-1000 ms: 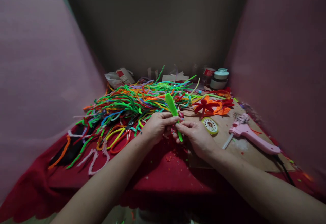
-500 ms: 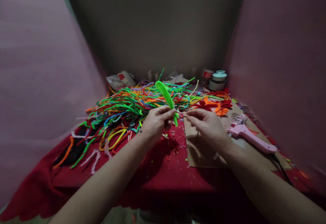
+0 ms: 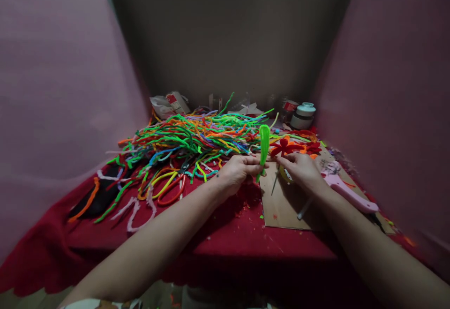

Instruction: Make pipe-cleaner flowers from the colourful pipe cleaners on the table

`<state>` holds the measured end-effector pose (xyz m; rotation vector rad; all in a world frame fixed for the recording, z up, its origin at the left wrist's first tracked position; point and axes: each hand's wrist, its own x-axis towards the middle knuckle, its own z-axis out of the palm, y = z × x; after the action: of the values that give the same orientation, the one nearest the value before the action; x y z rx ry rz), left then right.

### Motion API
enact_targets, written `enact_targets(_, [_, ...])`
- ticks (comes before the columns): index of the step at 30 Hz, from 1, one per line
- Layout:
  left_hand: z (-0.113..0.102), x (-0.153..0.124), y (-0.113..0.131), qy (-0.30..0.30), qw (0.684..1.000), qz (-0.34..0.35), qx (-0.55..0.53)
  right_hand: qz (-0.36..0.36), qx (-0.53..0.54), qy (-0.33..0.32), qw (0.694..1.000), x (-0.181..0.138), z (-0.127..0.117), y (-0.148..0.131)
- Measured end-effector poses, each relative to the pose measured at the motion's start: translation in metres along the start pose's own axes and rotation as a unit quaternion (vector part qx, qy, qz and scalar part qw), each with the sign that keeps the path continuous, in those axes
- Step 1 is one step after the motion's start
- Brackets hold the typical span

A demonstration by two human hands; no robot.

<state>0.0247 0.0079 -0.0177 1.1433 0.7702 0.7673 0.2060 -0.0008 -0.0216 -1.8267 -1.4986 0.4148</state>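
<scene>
left hand (image 3: 238,170): closed, pinching the base of green pipe-cleaner loop (image 3: 264,145)
loop: upright, centre frame, by left edge of cardboard (image 3: 281,206) on desk (image 3: 225,238)
right hand (image 3: 302,170): fingers curled at thin stick (image 3: 274,184); grasp unclear
tip: probably pinch low, keep loop vertical
change: loop earlier leaned left over pile (image 3: 197,138); right hand sat lower

Two bare forearms end in the left hand (image 3: 239,170) and right hand (image 3: 302,170), with a small dark dot at the left wrist.

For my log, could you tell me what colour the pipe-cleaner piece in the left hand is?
The pipe-cleaner piece is bright green; the head view shows it.
</scene>
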Motion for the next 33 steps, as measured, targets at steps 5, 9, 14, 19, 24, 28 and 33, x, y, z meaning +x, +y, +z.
enact_targets(5, [-0.008, 0.000, -0.005, 0.008, 0.999, 0.018, -0.028, 0.047, 0.110, -0.012, 0.993, -0.001, 0.002, 0.006])
enact_targets(9, [-0.007, -0.001, -0.005, -0.030, 0.994, 0.009, -0.102, 0.073, 0.326, -0.054, 0.941, -0.008, 0.005, 0.001])
enact_targets(14, [-0.003, -0.003, -0.001, -0.025, 0.989, 0.048, -0.141, 0.150, 0.547, -0.161, 0.807, -0.014, 0.005, -0.013])
enact_targets(19, [-0.003, -0.005, -0.001, 0.012, 0.986, 0.063, -0.151, 0.156, 0.567, -0.173, 0.790, -0.016, 0.006, -0.028])
enact_targets(24, [0.000, -0.006, -0.003, -0.002, 0.984, 0.011, -0.177, 0.128, 0.557, -0.171, 0.802, -0.019, 0.014, -0.038])
enact_targets(28, [-0.001, -0.005, -0.005, -0.027, 0.981, 0.003, -0.191, 0.142, 0.583, -0.173, 0.781, -0.020, 0.018, -0.041])
enact_targets(33, [0.000, -0.004, -0.008, 0.004, 0.986, 0.031, -0.165, 0.159, 0.607, -0.156, 0.763, -0.020, 0.020, -0.038])
